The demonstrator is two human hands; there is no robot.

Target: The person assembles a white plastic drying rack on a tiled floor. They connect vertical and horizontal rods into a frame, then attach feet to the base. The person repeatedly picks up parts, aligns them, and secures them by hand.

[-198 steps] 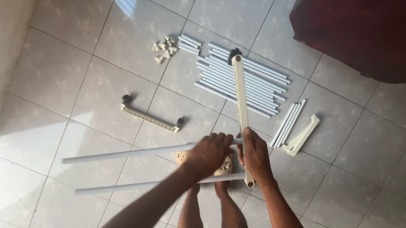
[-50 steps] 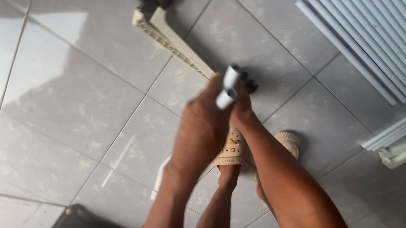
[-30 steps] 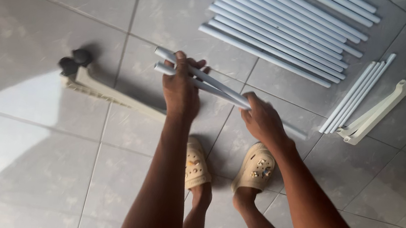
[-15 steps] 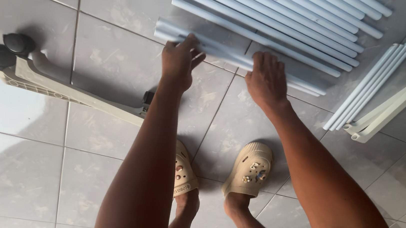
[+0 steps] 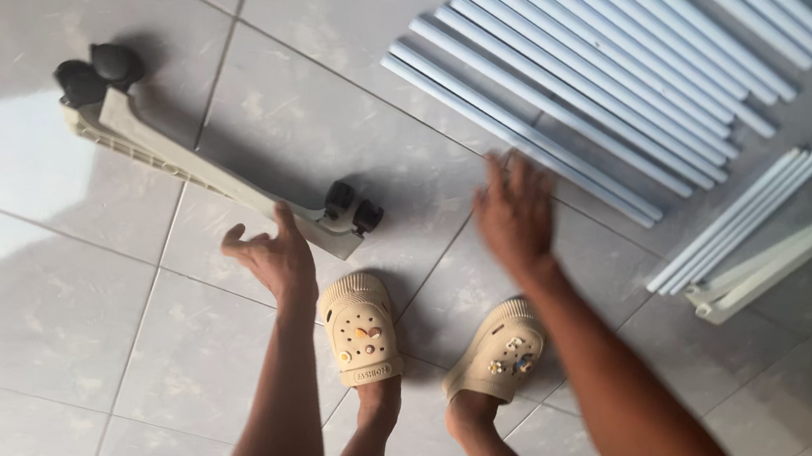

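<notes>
My left hand point(image 5: 272, 254) hovers with its fingers spread, holding nothing, just below a cream plastic base bar point(image 5: 196, 168) with black casters at both ends. My right hand point(image 5: 516, 214) is open too, blurred, just below the nearest of several pale blue-white tubes point(image 5: 582, 86) lying side by side on the tiled floor. Neither hand grips anything.
Below the hands are my feet in beige clogs point(image 5: 362, 329). A small bundle of shorter white tubes point(image 5: 743, 223) and a second cream bar point(image 5: 774, 262) lie at the right. Grey floor tiles point(image 5: 26, 299) stretch to the left.
Both hands have let go of the tubes they carried; these now lie with the row on the floor. My left hand has drawn back toward the caster bar, my right hand back from the tubes.
</notes>
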